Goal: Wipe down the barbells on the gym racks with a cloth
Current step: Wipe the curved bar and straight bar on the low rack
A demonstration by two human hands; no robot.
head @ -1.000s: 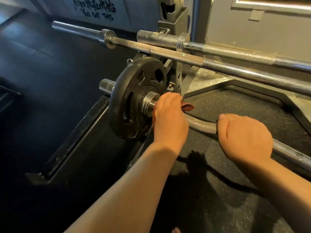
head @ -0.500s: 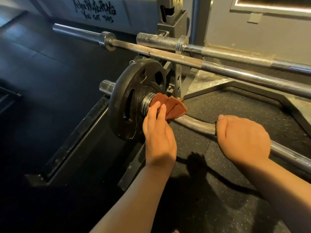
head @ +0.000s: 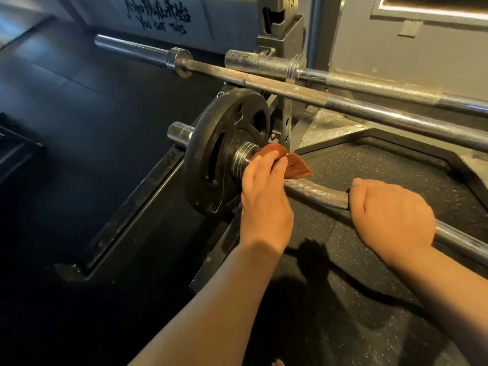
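Since a second ago your left hand (head: pixel 265 207) has uncurled from over the bar: the rust-brown cloth (head: pixel 295 166), then almost hidden under your knuckles, now shows fanned out beyond your fingers. That hand lies palm down with the fingers fairly straight, pressing the cloth onto the curved barbell (head: pixel 317 192) right against the ribbed collar (head: pixel 244 157); your thumb is out of sight. Your right hand (head: pixel 390 215) has not shifted. It is wrapped over the knurled bend of the same bar, knuckles up, fingers curled round the steel.

A black weight plate (head: pixel 211 159) sits on the sleeve just left of the cloth. Beyond and above it two straight barbells lie across the rack, the front barbell (head: pixel 290 89) reaching far to the left and the rear barbell (head: pixel 383 87) close behind it, both dull and spotted.

On the far wall, under an unreadable scrawl, black lettering (head: pixel 163 26) reads "YOU GOT THIS".

Under your arms is black rubber flooring (head: pixel 369 167) flecked with pale specks, framed by the dark steel base of the rack. A patch of chequer plate (head: pixel 324 125) shines at the foot of the grey upright (head: pixel 280 35). To the left the dark floor (head: pixel 79 101) is smooth and shiny.
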